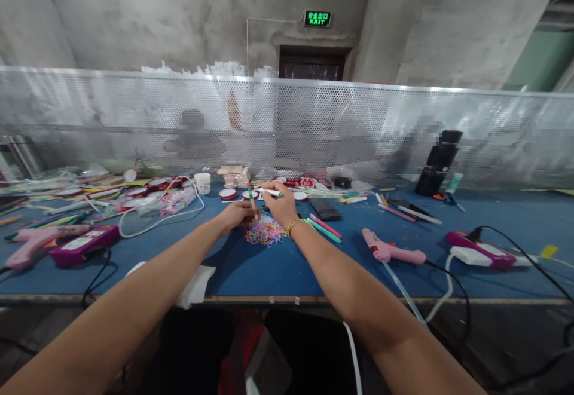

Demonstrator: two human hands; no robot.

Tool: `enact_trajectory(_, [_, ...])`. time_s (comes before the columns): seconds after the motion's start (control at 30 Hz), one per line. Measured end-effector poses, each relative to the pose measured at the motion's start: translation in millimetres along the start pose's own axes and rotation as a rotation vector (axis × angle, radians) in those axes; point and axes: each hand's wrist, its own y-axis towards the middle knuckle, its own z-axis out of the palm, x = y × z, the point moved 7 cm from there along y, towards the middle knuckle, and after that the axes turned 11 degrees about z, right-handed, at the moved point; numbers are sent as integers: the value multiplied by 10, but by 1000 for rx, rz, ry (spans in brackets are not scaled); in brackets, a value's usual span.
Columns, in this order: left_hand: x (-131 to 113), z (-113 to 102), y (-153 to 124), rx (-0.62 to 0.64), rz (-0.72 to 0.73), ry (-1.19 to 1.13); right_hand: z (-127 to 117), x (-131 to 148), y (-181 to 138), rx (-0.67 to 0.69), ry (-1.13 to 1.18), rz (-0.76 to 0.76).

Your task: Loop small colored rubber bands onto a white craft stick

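Note:
My left hand [240, 213] grips a thin wooden stick [250, 195] that stands nearly upright, with green and pinkish-red colouring along its upper part. Held in my right hand [281, 205] is a white marker pen [271, 192] with a green end, pointing left towards the stick. Whether the pen's tip touches the wood I cannot tell. Just below both hands lies a loose heap of small multicoloured rubber bands [264, 232]. Several coloured markers [323, 227] rest beside my right wrist.
A pink glue gun [392, 253] and a purple-white power strip [481, 253] lie to the right. Another pink glue gun [38, 241] and purple power strip [85, 245] sit at the left. Behind are a paper cup [202, 183], stacked wooden pieces [234, 177], and red-rimmed discs [227, 194].

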Motion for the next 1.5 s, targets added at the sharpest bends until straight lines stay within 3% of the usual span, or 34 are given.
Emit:
enact_trajectory(0.33, [-26,13,4,8,18,2,-26,9,7,-40,-54,17])
enact_trajectory(0.53, [15,-5,36,5,13,24,1,94,-12,42,20,-11])
enact_trajectory(0.77, [-38,-33,33,-16,71,99,24,39,-12,26,45,10])
enact_trajectory(0.93, [-68,-2,47,36,143,154,-3,46,-24,2,45,33])
enact_trajectory(1.5, [-49,9,64,60,185,188,65,5,-19,68,-42,29])
